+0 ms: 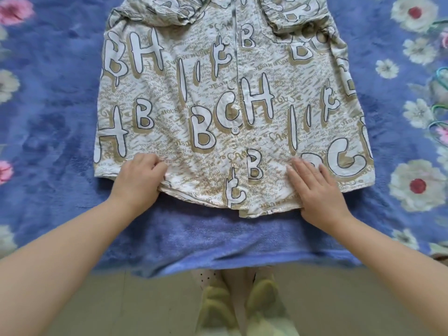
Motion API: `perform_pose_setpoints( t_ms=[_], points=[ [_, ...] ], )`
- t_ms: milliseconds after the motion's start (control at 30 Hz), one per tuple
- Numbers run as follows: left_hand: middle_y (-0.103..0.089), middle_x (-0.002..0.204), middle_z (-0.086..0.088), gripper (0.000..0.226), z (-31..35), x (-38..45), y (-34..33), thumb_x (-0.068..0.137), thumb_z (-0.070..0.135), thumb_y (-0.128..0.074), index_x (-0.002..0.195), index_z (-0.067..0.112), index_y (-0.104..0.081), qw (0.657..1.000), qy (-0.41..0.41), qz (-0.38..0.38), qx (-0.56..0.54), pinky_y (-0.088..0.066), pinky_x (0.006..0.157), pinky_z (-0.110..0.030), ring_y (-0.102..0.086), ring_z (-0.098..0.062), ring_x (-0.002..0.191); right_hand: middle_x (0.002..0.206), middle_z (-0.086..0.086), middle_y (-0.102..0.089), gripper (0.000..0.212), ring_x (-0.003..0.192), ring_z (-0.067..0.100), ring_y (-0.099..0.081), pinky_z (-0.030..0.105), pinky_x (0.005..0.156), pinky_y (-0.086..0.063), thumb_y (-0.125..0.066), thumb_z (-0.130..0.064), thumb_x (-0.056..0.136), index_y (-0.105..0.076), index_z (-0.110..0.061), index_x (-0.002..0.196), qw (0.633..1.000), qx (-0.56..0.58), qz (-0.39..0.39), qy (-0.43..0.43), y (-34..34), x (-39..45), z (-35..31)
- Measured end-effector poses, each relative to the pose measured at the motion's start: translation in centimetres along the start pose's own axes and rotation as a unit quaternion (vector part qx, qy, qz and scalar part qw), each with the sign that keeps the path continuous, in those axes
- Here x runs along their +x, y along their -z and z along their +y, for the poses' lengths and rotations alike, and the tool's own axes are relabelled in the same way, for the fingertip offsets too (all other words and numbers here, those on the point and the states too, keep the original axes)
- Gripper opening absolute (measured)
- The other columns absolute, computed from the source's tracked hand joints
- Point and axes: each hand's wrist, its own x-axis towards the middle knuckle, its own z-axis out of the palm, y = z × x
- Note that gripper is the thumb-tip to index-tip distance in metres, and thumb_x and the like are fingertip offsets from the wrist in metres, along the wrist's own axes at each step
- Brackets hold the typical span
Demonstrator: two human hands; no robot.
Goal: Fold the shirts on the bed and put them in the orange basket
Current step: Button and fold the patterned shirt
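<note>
At the near edge of the bed (60,122), you are gripping the shirt (232,100) hem in your left hand (140,180) while your right hand (317,190) is pressing flat, fingers straight. Sleeves are tucked in; lengthwise folding and basketing are remaining.

Hidden and cut-off parts

The shirt (232,105) is cut off at the top edge, so its collar is not seen; the left hand (139,180) has its fingertips curled out of sight, and the hangers (440,105) are cropped at the right edge.
</note>
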Motion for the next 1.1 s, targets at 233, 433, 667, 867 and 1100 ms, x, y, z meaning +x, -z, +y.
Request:
perform_pose_setpoints(
  t_ms=[233,433,667,867,1100],
  points=[
    [-0.066,0.082,-0.019,0.037,-1.1,0.3,1.9,0.026,-0.017,-0.079,0.051,0.001,-0.058,0.987,-0.145,-0.061,-0.017,-0.053,0.055,-0.046,-0.066,-0.043,0.080,0.124,0.028,-0.055,0.062,0.110,0.048,-0.054,0.060,0.089,-0.041,-0.054,0.014,0.056,-0.059,0.001,0.117,0.993,0.017,-0.110,0.025,2.4,1.8,1.8],
    [-0.054,0.132,-0.001,0.009,1.0,0.6,5.1,0.065,0.004,-0.074,0.068,0.010,-0.068,0.957,-0.199,-0.206,-0.052,-0.025,0.109,-0.027,-0.040,-0.023,0.133,0.157,-0.006,-0.004,0.076,0.144,0.010,-0.003,0.029,0.113,-0.020,-0.029,0.011,0.082,-0.026,-0.032,0.145,0.890,0.061,-0.451,-0.008,9.0,4.1,1.6],
    [-0.059,0.093,0.004,0.040,3.6,-0.8,7.2,0.078,0.011,-0.051,0.117,0.019,-0.058,0.780,-0.068,-0.621,-0.033,-0.044,0.074,-0.029,-0.053,-0.017,0.083,0.098,0.003,-0.060,0.041,0.078,0.020,-0.051,0.029,0.072,-0.047,-0.036,-0.001,0.089,-0.057,-0.012,0.123,0.759,0.024,-0.650,0.002,11.7,3.0,-3.4],
    [-0.056,0.085,0.001,0.011,4.6,1.6,10.7,0.084,0.018,-0.056,0.095,0.019,-0.058,0.739,-0.050,-0.672,0.007,-0.040,0.074,-0.028,-0.049,-0.016,0.079,0.084,0.004,-0.046,0.026,0.085,0.018,-0.040,0.028,0.077,-0.034,-0.042,-0.021,0.096,-0.059,-0.002,0.094,0.704,-0.054,-0.707,0.042,14.4,4.1,-4.6],
    [-0.054,0.075,0.000,0.016,-0.7,8.5,14.5,0.082,0.009,-0.061,0.072,0.017,-0.051,0.866,0.065,-0.492,-0.064,-0.041,0.066,-0.027,-0.052,-0.018,0.074,0.073,0.001,-0.051,0.020,0.061,0.016,-0.046,0.020,0.048,-0.038,-0.043,-0.006,0.091,-0.058,-0.009,0.104,0.802,-0.025,-0.595,-0.049,17.7,11.1,2.4]
  ],
)
